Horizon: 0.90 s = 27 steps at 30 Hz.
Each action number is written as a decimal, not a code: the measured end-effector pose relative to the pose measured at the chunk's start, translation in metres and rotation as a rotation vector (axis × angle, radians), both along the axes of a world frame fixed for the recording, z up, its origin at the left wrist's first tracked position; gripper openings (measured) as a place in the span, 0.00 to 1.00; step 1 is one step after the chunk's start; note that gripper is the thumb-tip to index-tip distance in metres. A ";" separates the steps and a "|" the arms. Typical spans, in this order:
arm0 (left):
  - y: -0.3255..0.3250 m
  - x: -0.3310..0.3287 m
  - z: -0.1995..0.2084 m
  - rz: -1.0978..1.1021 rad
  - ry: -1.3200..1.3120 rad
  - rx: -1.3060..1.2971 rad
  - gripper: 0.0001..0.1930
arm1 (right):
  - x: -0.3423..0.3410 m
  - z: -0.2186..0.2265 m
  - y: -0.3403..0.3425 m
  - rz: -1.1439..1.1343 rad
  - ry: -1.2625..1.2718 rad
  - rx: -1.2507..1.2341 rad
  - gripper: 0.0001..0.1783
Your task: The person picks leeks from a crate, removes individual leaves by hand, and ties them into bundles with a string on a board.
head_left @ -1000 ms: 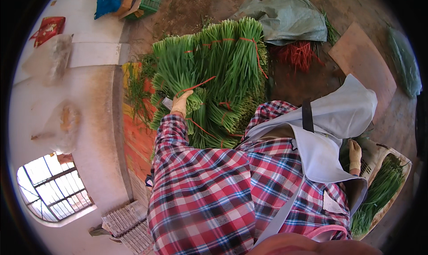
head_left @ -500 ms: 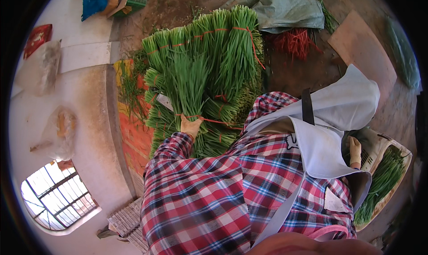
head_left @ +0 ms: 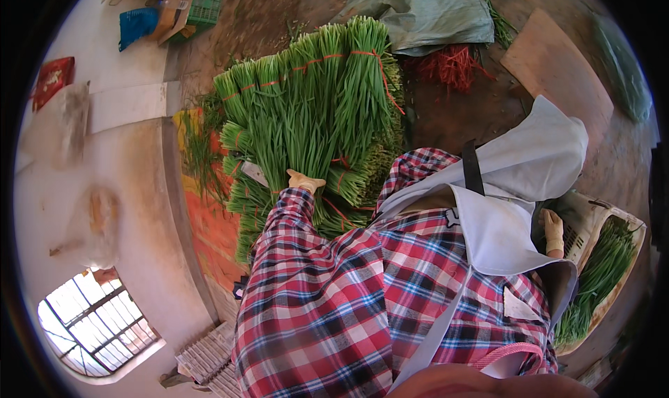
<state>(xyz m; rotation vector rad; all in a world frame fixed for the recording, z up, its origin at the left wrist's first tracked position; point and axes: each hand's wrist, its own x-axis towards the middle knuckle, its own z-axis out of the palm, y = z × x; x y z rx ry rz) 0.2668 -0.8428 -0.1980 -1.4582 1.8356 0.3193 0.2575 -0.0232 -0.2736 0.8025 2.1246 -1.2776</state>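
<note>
My left hand [head_left: 304,181], in a pale glove, is closed around the lower end of a bunch of long green chives [head_left: 306,137]. This bunch lies among several others tied with red bands, their cut ends pointing away from me. Beneath and beside my hand, more tied bunches [head_left: 251,192] are piled with their ends toward the left and right. A flat whitish piece [head_left: 255,173] pokes out of the pile next to my wrist. My right hand [head_left: 552,232], also gloved, is low at the right beside a white basket [head_left: 598,259], fingers stretched out and partly hidden, with nothing visible in it.
Loose chives [head_left: 592,279] fill the basket. Red ties [head_left: 453,68] lie by a grey-green sheet [head_left: 432,15] beyond the pile. A brown board [head_left: 557,71] is on the floor at right. The wall [head_left: 146,189] runs along the left, with a green crate [head_left: 205,4] farther off.
My left hand has moved slightly away from me, and the bunch now lies level among the others. The loose red tie near my hand has shifted. My right hand stays by the basket.
</note>
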 end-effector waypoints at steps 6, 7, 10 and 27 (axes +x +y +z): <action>-0.020 -0.003 -0.034 -0.487 -0.432 0.160 0.46 | -0.012 0.018 -0.004 0.112 0.030 0.082 0.17; -0.019 -0.006 -0.030 -0.669 -0.552 0.213 0.41 | -0.015 0.019 -0.005 0.102 0.030 0.076 0.17; -0.006 -0.023 0.007 -0.419 -0.342 0.139 0.44 | -0.020 0.016 -0.007 0.092 0.031 0.052 0.17; 0.084 -0.081 0.134 1.062 1.377 0.108 0.38 | -0.019 0.005 0.016 0.129 0.066 0.069 0.16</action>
